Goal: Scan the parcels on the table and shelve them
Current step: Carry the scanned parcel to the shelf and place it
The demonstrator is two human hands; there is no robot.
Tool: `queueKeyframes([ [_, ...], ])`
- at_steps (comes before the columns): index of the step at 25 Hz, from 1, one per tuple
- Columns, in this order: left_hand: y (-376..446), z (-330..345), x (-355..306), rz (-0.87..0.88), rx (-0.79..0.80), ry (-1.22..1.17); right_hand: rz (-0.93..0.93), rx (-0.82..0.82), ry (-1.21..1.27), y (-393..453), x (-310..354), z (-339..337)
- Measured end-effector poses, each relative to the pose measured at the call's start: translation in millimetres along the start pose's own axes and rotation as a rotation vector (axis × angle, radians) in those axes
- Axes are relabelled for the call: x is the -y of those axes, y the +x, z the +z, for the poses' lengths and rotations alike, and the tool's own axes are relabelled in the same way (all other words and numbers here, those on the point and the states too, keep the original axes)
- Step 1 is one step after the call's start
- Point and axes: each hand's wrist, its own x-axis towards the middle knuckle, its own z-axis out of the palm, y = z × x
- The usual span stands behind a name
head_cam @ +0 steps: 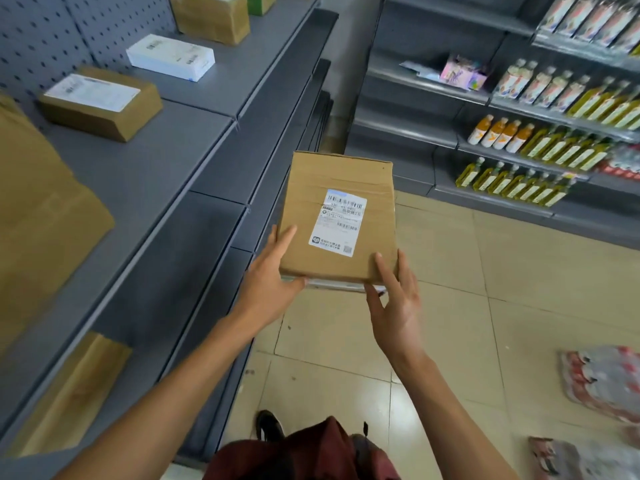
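Both hands on the brown parcel (337,216) (label up): left hand (268,277) and right hand (394,299) each have a grip on a near corner, held over the floor beside the grey shelf (145,174), which looks like it already carries other boxes.

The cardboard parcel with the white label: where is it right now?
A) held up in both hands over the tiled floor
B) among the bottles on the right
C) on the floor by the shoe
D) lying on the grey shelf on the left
A: the cardboard parcel is gripped at its near corners by the left hand and right hand, above the tiled floor.
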Motion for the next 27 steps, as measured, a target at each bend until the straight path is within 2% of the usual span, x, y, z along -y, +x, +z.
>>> queueKeyframes([
  [7, 59, -1, 21, -0.052, -0.077, 0.01, -0.037, 0.102, 0.04, 66, -17, 40],
  [13, 111, 20, 27, -0.205, -0.146, 0.024, -0.103, 0.251, 0.104, 137, -58, 76],
  [18, 144, 36, 24, -0.357, -0.302, -0.018, -0.211, 0.434, 0.207, 205, -94, 113],
  [22, 140, 47, 31, -0.47, -0.419, -0.06, -0.321, 0.562, 0.269, 236, -100, 144],
  [27, 107, 49, 43, -0.637, -0.506, -0.036, -0.448, 0.695, 0.31, 233, -86, 168],
])
